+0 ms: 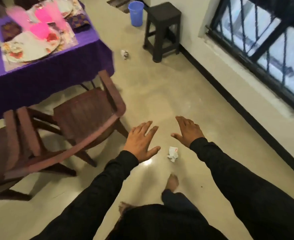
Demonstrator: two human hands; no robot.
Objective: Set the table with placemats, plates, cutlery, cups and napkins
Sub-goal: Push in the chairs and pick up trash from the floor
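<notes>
Purple cloth covers the table (pixel 84 49) at far left, w/ the setting blurred by camera motion. On it: a clear placemat (pixel 39 64) w/ a floral plate (pixel 28 49) on top, a second floral plate (pixel 64 7) further back, pink cups (pixel 40 25) clustered between them, and dark patterned napkins (pixel 79 21) near the table's right edge. Cutlery can't be made out in the blur.

Both hands are held out over the floor (pixel 160 94), palms down, holding nothing. Left hand (pixel 140 141) has fingers straight and spread, thumb out to the right. Right hand (pixel 187 131) likewise flat, fingers together-ish, thumb pointing left. Black sleeves (pixel 238 179) cover both arms.

A crumpled bit of paper (pixel 173 154) lies on the floor between and just near of the hands; another scrap (pixel 125 54) lies further off beside a dark stool (pixel 162 30). Blue bucket (pixel 135 13) stands left of the stool. Two brown chairs (pixel 87 116) sit at the table's near side. Barred window (pixel 263 40) on the right wall. Bare feet (pixel 172 181) show near the bottom.
</notes>
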